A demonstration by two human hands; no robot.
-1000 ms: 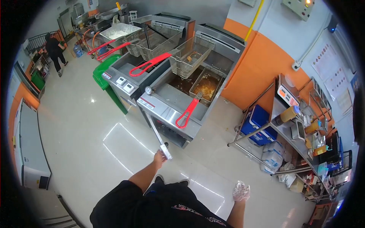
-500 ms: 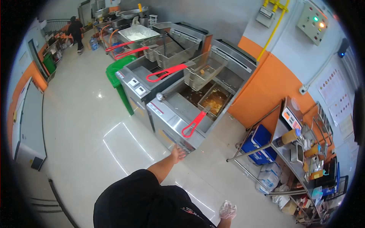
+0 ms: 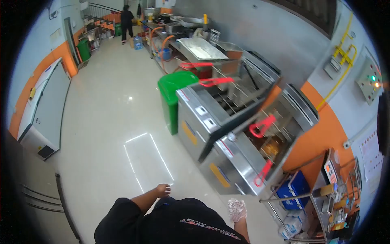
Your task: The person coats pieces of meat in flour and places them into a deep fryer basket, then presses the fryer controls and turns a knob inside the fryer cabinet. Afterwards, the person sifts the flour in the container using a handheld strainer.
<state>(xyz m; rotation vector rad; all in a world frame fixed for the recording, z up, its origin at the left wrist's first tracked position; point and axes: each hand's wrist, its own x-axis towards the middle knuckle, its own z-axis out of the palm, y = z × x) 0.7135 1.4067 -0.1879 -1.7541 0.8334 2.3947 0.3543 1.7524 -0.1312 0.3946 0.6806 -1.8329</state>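
Risks first, left to right. Glossy floor (image 3: pixel 97 126) below and ahead of your left grip (image 3: pixel 163 190): a slip looks possible if there's grease on it. Green bin (image 3: pixel 168 97) and far fryer (image 3: pixel 193 122) stand ahead of that grip, well apart; a careless turn could bump the bin. Near fryer (image 3: pixel 243 162) is the main thing here: ahead of your right grip (image 3: pixel 237 210), front panel near it, no contact. Brown liquid (image 3: pixel 271 149) in its well is probably hot oil; a knock could splash it. Likely cause: your right forearm or sleeve catching the lower red handle (image 3: pixel 268 166), which pokes out over the front, up and right of that grip. Upper red handle (image 3: pixel 268 120) is farther off. Bench (image 3: pixel 284 198) sits right of the same grip, apart; swing wide and you'd hit its rail.

Grips. Left: bare, about half open, fingers loosely curled, nothing seen in it, touching nothing. Right: looks gloved, coated in white, clear of fryer and bench; can't tell whether fingers are spread or pressed together, or if anything's in the palm. That coating could smear onto whatever you touch.
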